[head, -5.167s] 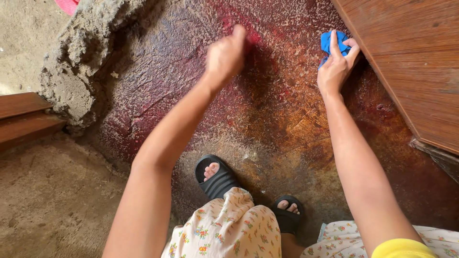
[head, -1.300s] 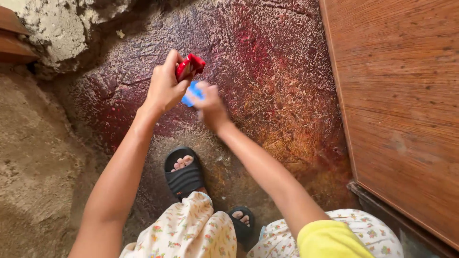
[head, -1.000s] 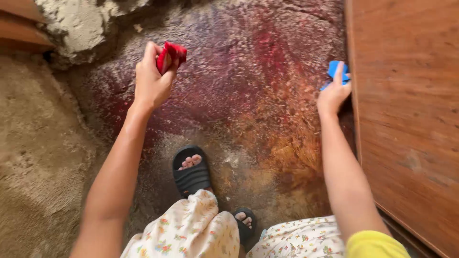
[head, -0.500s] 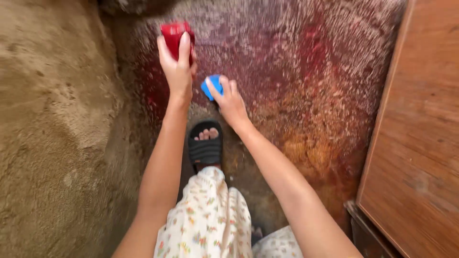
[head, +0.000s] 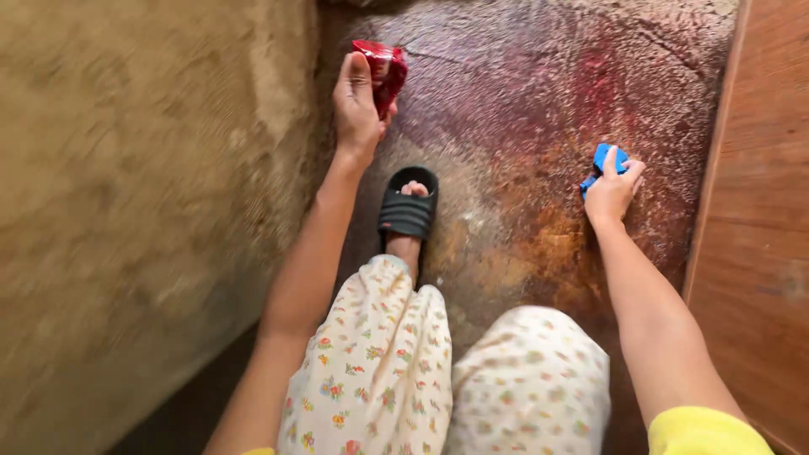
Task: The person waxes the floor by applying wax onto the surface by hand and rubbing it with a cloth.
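Rough, pitted concrete floor [head: 522, 101] fills the middle of the view, stained in dark red, purple and rusty orange, with pale gritty specks across it.

The left hand [head: 358, 105] is curled around a crumpled red packet [head: 381, 72], thumb laid along its glossy, wrinkled side and the other fingers wrapped behind; the packet sticks up past the fingertips and is held just above the floor near the sandy edge. The right hand [head: 613, 192] presses a small blue cloth [head: 603, 164] flat against the floor, fingers bent over it, so that only a bunched, soft-looking corner shows beyond the knuckles. The two hands are well apart, one at each side of the stained patch.

Between the forearms a black ribbed rubber slide sandal [head: 408, 211] rests on the concrete, toes showing at its open front. Nearer the camera are knees in cream trousers [head: 379, 371] with a small floral print, and a yellow sleeve [head: 699, 431] at the lower right.

A blurred, grainy tan sand surface [head: 143, 211] lies on the left, and a smooth brown wooden panel [head: 758, 211] with visible grain borders the floor on the right.
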